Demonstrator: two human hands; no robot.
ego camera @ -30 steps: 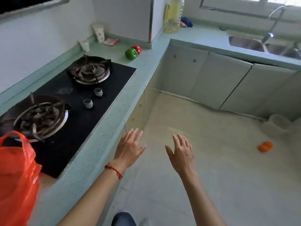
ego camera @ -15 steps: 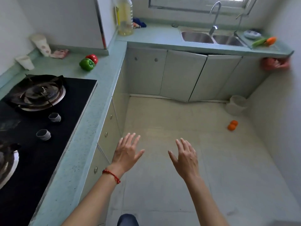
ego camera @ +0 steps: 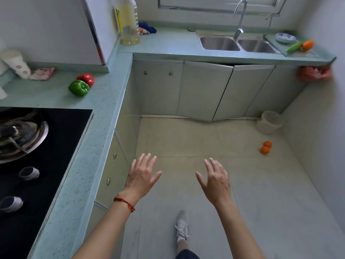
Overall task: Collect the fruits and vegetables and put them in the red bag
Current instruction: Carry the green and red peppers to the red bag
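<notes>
Both hands' fingers are spread and empty, the left hand (ego camera: 140, 179) nearer the green pepper (ego camera: 78, 88) and red pepper (ego camera: 86, 79) touching on the counter (ego camera: 104, 101) at eleven o'clock, the right hand (ego camera: 216, 181) nearer two oranges (ego camera: 265, 147) on the floor at two o'clock.

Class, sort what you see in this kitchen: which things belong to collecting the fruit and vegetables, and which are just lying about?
Belongs to the job:
green pepper
red pepper
two oranges on the floor
cucumber and carrot beside the sink
left hand and right hand, both empty

Just lying about:
oil bottle
white bin
patterned dish
paper cup
</notes>
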